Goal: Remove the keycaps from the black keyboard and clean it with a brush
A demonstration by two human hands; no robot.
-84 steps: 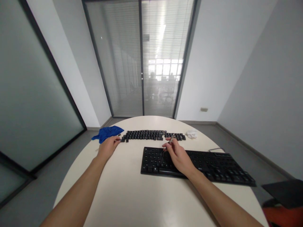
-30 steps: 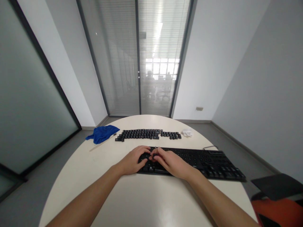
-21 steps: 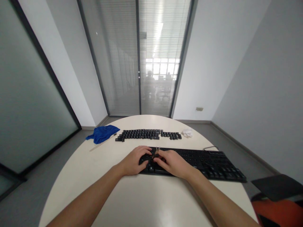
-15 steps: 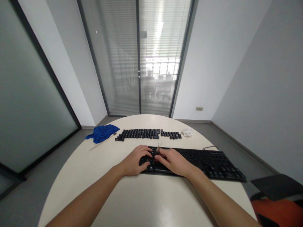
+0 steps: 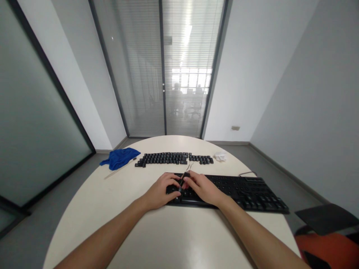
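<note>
My right hand (image 5: 202, 186) grips a keycap puller (image 5: 185, 174) with a dark middle and thin wire prongs (image 5: 191, 165) pointing up and away. The puller leans, and its lower end reaches toward my left hand (image 5: 162, 190). There, a small dark keycap (image 5: 180, 189) sits at the thumb and fingertips of that hand, which appear closed around it. Both hands are over the left half of a black keyboard (image 5: 238, 191); its right-hand keys are in place. The key area under my fingers is partly hidden.
Beyond the keyboard, loose black keycaps (image 5: 165, 158) lie in rows on the round white table (image 5: 157, 239). A blue cloth (image 5: 119, 158) and a thin-handled brush (image 5: 120, 169) lie left, crumpled white tissue (image 5: 220, 156) right. An orange-seated chair (image 5: 328, 246) stands at lower right.
The puller has tilted, its lower end swinging left and toward my left hand. My left thumb and fingertips have drawn in around a keycap at that end. The view has shifted slightly.
</note>
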